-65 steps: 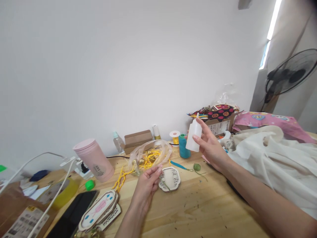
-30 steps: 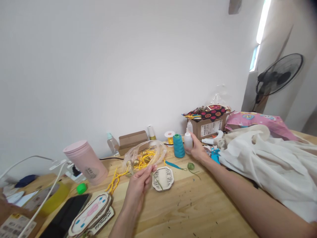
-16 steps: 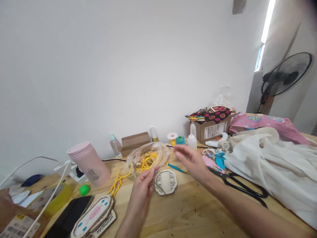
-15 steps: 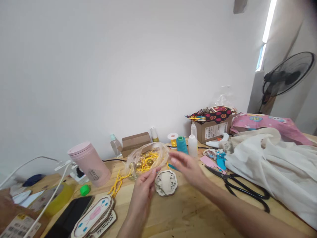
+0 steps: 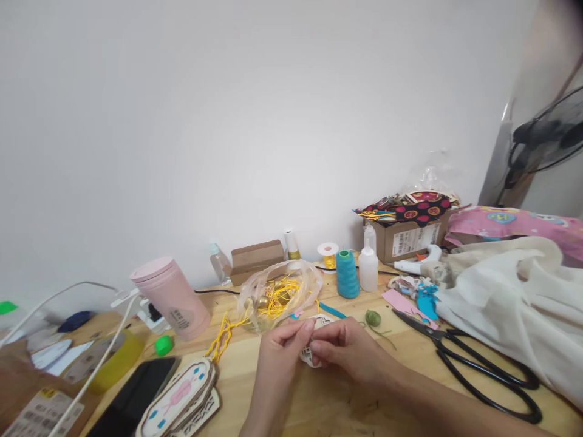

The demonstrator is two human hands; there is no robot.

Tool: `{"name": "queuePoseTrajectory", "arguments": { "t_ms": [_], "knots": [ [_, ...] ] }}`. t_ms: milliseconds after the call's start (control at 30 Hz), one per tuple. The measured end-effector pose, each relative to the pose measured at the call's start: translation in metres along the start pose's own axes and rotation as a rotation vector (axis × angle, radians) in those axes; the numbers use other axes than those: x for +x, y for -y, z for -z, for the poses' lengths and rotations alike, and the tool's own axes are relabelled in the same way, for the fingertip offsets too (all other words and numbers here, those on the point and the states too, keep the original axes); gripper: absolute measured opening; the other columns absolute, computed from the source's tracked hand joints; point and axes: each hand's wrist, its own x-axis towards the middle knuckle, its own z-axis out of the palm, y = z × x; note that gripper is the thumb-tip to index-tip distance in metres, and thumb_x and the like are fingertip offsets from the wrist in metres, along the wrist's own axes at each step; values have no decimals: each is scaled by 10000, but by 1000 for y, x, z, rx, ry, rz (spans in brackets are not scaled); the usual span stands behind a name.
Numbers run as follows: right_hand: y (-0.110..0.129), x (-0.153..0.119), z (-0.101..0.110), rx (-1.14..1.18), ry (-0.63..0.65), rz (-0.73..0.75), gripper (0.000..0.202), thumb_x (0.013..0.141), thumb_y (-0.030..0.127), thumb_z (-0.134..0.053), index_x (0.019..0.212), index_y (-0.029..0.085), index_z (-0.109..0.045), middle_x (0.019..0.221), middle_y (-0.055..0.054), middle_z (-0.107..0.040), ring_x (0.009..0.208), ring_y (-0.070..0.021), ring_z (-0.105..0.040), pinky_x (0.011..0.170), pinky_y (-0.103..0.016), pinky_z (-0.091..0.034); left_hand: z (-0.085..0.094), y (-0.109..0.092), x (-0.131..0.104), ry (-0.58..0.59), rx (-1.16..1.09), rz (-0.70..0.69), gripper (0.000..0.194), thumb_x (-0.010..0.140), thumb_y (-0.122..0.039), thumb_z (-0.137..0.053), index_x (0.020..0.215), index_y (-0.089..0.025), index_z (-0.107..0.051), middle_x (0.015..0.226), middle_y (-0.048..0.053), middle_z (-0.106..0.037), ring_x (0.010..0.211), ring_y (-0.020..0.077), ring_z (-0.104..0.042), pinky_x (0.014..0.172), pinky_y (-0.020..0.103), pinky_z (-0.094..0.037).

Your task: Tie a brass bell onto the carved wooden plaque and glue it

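Both hands meet low in the middle, over a pale wooden lattice plaque (image 5: 311, 357) that they partly cover. My left hand (image 5: 285, 349) is closed, thumb and fingers pinched at the plaque's left side. Close beside it, my right hand (image 5: 348, 349) is pinched too, its fingertips nearly touching the left ones. What lies between the fingertips is too small to make out. Behind the hands sits a clear plastic bag (image 5: 312, 282) of yellow cords and gold bells. A small green thread ball (image 5: 373, 318) lies right of the plaque, a loose strand trailing from it.
Black scissors (image 5: 483, 364) and white cloth (image 5: 501, 291) lie at right. Behind are a teal thread spool (image 5: 347, 276), white bottles (image 5: 368, 270) and a filled carton (image 5: 401, 240). At left are a pink tumbler (image 5: 175, 300), a phone (image 5: 134, 397) and stacked decorated plaques (image 5: 177, 394).
My right hand has come down and left to join my left hand over the plaque, now largely covered. The green thread ball has come into sight. The view has shifted slightly.
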Motion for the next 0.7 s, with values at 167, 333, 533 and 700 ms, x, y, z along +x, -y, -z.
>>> {"name": "queuePoseTrajectory", "arguments": {
  "t_ms": [167,333,533,700],
  "knots": [
    [-1,-1,0,-15,-70,-48,255,697,313,-550,549,113,-608,503,13,-518,475,-79,-420,485,-205,-319,4,5,1,131,-209,109,221,652,-291,-621,518,-118,-649,523,22,-584,548,122,-495,558,223,-377],
    [-1,0,1,-36,-97,-47,216,678,257,-558,530,109,-613,484,12,-519,458,-76,-425,478,-201,-328,-2,-1,-2,110,-446,279,183,586,-291,-677,657,-122,-685,479,11,-578,475,94,-479,504,199,-380],
    [-6,2,2,-68,-128,-40,207,673,251,-561,531,112,-621,489,6,-537,464,-81,-443,488,-203,-344,5,2,5,9,-490,326,258,520,-293,-723,687,-103,-677,380,-64,-424,332,13,-256,333,135,-241],
    [-9,3,1,-86,-174,-57,216,671,269,-558,530,116,-618,499,-1,-550,464,-83,-446,471,-195,-342,22,13,14,-135,-518,301,336,515,-367,-717,690,-87,-655,386,-122,-213,341,-3,-130,301,109,-98]
  ]
}}
